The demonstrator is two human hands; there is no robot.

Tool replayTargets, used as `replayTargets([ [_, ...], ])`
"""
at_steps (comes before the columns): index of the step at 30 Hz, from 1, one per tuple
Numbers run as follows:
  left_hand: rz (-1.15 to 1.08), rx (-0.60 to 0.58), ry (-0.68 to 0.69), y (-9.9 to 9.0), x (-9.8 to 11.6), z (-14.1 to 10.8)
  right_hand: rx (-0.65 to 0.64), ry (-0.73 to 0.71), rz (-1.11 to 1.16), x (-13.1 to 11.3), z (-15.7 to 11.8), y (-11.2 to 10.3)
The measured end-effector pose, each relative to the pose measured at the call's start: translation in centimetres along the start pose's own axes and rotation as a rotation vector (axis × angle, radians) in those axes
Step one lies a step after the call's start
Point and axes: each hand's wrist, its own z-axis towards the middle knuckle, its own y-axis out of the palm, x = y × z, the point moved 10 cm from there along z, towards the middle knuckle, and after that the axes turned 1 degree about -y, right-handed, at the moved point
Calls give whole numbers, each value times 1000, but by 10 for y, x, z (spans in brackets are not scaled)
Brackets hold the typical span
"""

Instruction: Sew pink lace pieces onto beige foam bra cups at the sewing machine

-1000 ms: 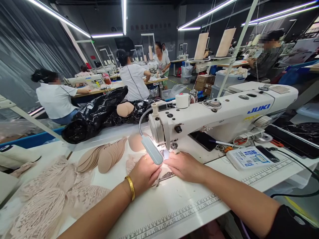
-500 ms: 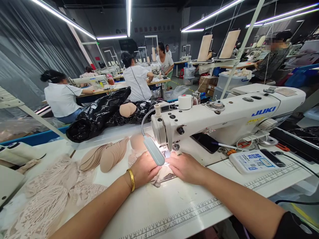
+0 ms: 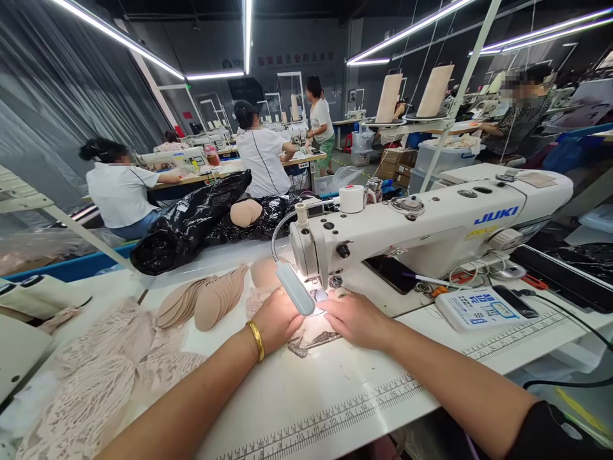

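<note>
Fabric (image 3: 312,333) lies beneath the needle end of the machine (image 3: 407,220). Before that end, the left hand (image 3: 276,321) bends its fingers over the fabric, partly behind the machine's lamp (image 3: 295,291); the right hand (image 3: 359,321) lays its fingers on the fabric's other side. Whether either pinches it, one cannot tell. Left of the machine lie ovals (image 3: 220,300) and lace (image 3: 96,380).

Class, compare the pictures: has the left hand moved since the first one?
Yes. Judged against the front ruler, the left hand has moved slightly forward, away from it and closer to the sewing machine.
</note>
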Motion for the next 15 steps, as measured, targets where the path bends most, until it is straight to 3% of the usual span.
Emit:
replayTargets([
  [9, 88, -7, -137, 0, -5, 8, 53, -85, -2, 2, -4, -2],
  [13, 86, 20, -258, -15, -15, -2, 16, 42, 90, 2, -8, -7],
  [15, 60, 30, -278, -30, -6, -17, -3, 138, 303, -6, -11, -6],
])
